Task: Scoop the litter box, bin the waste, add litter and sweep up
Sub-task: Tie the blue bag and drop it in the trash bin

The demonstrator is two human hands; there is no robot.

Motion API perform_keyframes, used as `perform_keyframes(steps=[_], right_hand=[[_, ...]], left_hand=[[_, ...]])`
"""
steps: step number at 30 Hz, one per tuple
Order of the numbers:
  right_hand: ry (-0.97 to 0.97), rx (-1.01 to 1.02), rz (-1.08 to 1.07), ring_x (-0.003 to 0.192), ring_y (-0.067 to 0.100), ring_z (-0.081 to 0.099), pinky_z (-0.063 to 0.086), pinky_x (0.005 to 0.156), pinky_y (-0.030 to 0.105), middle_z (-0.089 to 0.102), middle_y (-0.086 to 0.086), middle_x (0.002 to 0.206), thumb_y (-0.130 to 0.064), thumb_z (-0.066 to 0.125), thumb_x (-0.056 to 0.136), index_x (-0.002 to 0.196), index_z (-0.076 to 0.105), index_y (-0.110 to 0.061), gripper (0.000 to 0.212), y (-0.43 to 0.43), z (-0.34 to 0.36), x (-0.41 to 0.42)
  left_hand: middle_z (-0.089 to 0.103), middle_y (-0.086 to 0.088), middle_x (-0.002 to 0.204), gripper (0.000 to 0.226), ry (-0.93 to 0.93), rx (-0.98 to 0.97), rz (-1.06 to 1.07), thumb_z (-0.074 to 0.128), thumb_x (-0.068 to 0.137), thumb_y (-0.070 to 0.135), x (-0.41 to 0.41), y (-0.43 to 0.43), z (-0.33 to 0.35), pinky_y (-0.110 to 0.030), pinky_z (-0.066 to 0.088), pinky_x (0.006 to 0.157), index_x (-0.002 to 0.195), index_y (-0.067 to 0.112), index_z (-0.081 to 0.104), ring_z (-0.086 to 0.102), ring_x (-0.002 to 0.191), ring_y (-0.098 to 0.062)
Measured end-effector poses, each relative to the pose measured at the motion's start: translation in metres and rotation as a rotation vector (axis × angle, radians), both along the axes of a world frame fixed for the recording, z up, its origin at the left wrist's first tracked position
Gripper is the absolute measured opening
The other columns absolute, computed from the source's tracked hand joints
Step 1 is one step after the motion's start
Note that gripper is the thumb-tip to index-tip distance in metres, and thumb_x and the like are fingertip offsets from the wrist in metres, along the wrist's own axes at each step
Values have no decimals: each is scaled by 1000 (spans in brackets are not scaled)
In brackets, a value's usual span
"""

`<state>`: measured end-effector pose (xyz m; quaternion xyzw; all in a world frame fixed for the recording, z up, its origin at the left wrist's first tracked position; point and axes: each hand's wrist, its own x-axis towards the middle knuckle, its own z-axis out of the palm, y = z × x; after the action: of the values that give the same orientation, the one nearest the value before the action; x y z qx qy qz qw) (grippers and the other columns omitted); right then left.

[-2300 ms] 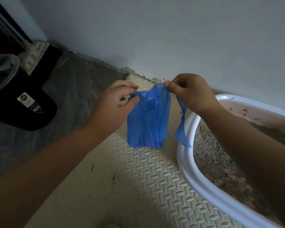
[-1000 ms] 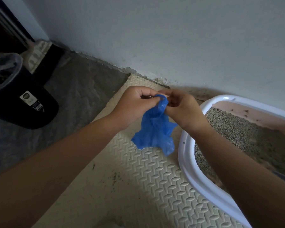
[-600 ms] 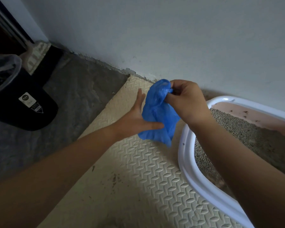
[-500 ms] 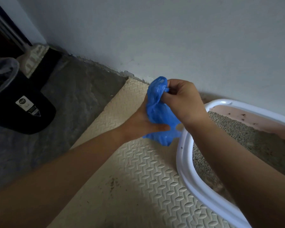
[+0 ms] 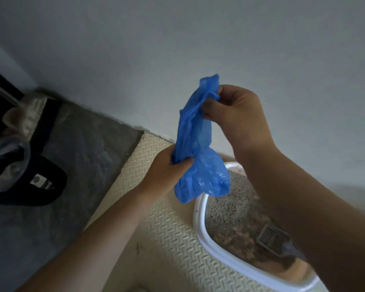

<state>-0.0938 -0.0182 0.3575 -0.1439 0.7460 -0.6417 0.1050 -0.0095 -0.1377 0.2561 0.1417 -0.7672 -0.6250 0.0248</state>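
Pale grey wall (image 5: 135, 49) fills the far side, with dark grey floor (image 5: 82, 165) to the left and a cream embossed foam mat (image 5: 167, 239) under me. Between my hands, above the far left corner of the litter box (image 5: 200, 226), hangs the blue plastic bag (image 5: 195, 144). My right hand (image 5: 238, 114) pinches its top edge between thumb and curled fingers. My left hand (image 5: 167, 173) is closed round its middle, thumb across the front, so the film bunches at that waist and puffs out below.

I judge it almost weightless, thin, soft and rather slick, so it will crumple, cling to itself and slip through a loose hold; stretched hard, it could tear. The mouth edge is the place to take it, one layer in each hand, to spread it open for the waste.

Counted: one bag, one white-rimmed litter box holding grey litter (image 5: 230, 205), one grey slotted scoop (image 5: 271, 239) lying in it at the near right, and one black bin (image 5: 30, 186) with a clear liner well off to the left. Two hands, both on the bag.
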Motion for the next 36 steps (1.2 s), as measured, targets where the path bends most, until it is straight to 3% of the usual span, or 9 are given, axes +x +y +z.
perform_keyframes(steps=[6, 10, 15, 21, 24, 27, 31, 33, 36], right_hand=[[-58, -87, -9, 91, 27, 70, 57, 84, 33, 72, 19, 94, -1, 62, 86, 95, 70, 2, 12, -9, 218, -8], [-34, -75, 86, 95, 20, 70, 56, 88, 31, 70, 10, 106, -2, 65, 84, 120, 58, -9, 37, -17, 383, 2], [631, 218, 233, 118, 10, 56, 49, 97, 33, 50, -1, 131, 7, 60, 80, 136, 35, -20, 67, -4, 529, 58], [1436, 847, 449, 149, 24, 3, 12, 120, 43, 15, 2, 160, -6, 70, 73, 149, 27, -23, 89, -12, 643, 91], [1649, 1004, 416, 148, 29, 5, 10, 119, 49, 18, 3, 159, -29, 66, 82, 146, 38, -28, 70, -21, 683, 101], [1755, 1021, 402, 145, 25, 22, 15, 117, 51, 43, -2, 148, -42, 47, 91, 130, 55, -25, 43, -27, 713, 107], [1743, 995, 451, 108, 21, 63, 18, 115, 48, 68, -1, 104, -36, 39, 95, 108, 59, -16, 32, -30, 731, 118], [1704, 974, 485, 81, 21, 64, 27, 111, 44, 65, -2, 86, -29, 40, 95, 105, 55, -14, 23, -30, 736, 123], [1515, 974, 539, 71, 21, 57, 49, 81, 35, 60, -4, 80, -20, 44, 94, 111, 50, -17, 17, -28, 743, 131]], left_hand=[[62, 17, 64, 18, 54, -8, -5, 53, 90, 10, 4, -18, 223, -16, 50, 60, 82, 26, 56, 61, 65, 2], [63, 18, 66, 11, 73, -5, 6, 50, 90, 18, 15, -32, 384, -15, 46, 58, 85, 25, 57, 61, 64, 3], [67, 4, 83, 17, 80, 57, -68, 44, 94, 18, 39, -56, 555, -25, 50, 73, 96, 17, 61, 64, 77, -8], [65, -8, 83, 20, 70, 46, -301, 47, 90, 23, 73, -69, 694, -38, 49, 80, 95, 12, 62, 62, 79, -22], [67, -11, 90, 24, 83, -9, -405, 49, 90, 24, 88, -75, 735, -41, 50, 87, 105, 11, 63, 64, 86, -24], [65, -1, 79, 20, 147, -29, -434, 49, 86, 27, 106, -82, 761, -38, 50, 80, 93, 15, 64, 61, 77, -15], [60, 14, 64, 20, 185, -3, -365, 42, 96, 21, 125, -83, 772, -20, 47, 65, 81, 26, 55, 55, 68, -6], [68, 14, 83, 18, 183, 23, -318, 48, 92, 41, 136, -81, 775, -17, 51, 75, 98, 26, 57, 62, 84, -8], [64, 7, 102, 60, 247, -138, -223, 69, 71, 61, 152, -74, 780, -24, 52, 79, 115, 30, 44, 66, 88, -4]])
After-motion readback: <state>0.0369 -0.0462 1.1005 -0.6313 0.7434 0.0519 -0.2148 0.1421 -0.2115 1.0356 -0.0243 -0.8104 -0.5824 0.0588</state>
